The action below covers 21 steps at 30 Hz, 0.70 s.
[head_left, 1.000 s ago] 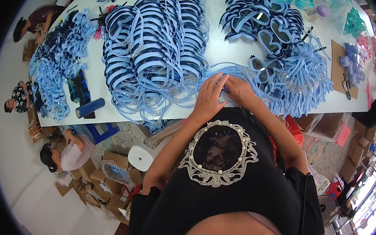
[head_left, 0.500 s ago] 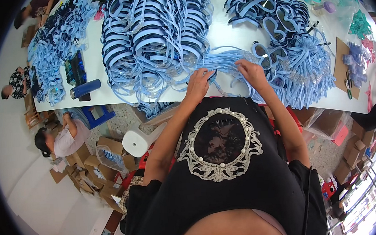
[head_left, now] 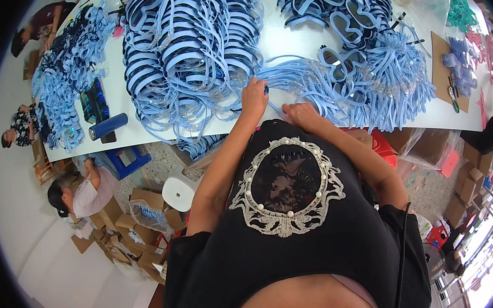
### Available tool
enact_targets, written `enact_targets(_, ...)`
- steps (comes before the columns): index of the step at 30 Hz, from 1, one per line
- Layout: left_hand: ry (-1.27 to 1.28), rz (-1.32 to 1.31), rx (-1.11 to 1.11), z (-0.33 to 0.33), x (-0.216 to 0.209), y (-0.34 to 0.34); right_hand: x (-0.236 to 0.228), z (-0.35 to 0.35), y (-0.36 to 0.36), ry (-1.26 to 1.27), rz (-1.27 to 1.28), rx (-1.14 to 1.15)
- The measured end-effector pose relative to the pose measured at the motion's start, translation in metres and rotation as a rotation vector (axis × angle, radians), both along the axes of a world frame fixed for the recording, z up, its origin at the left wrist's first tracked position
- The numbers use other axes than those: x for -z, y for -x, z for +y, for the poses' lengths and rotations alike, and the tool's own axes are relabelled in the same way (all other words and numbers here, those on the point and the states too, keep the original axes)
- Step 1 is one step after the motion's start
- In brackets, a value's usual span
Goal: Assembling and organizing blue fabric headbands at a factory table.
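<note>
Blue straps (head_left: 292, 69) lie bunched on the tbl (head_left: 273, 27) betw. the goggle stack (head_left: 184, 64) and strap pile (head_left: 397, 78), just beyond both hands. L hand (head_left: 254, 100) seems to pinch a small dk-blue piece (head_left: 266, 89); R hand (head_left: 302, 116) is curled nr the tbl edge, can't tell if gripping. Overlapping straps could tangle, prob. if one's tugged across others.

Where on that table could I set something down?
Bare white tabletop shows between the stacked goggles and the looser goggle pile; a narrower strip lies between the stacked goggles and the leftmost heap. Blue straps crowd the space ahead of the right hand.
</note>
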<state>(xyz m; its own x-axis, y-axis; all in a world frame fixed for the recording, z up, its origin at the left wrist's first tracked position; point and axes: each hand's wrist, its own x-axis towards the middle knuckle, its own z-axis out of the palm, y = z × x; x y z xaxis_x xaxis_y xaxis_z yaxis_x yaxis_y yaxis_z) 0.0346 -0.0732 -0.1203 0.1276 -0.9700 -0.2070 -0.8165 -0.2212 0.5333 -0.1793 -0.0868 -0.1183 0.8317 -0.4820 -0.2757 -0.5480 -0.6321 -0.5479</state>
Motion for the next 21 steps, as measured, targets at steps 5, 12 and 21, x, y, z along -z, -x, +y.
enact_targets(5, 0.130, 0.193, -0.193, 0.015, -0.041, -0.021, 0.018, -0.009, -0.003, -0.070, -0.098, 0.190)
enact_targets(12, 0.082, 0.547, -0.515, 0.070, -0.090, -0.065, 0.049, -0.020, -0.063, 0.045, -0.126, 0.224)
enact_targets(21, 0.252, 0.319, -0.490, 0.084, -0.122, -0.058, 0.050, -0.056, -0.063, -0.595, -0.276, 0.371)
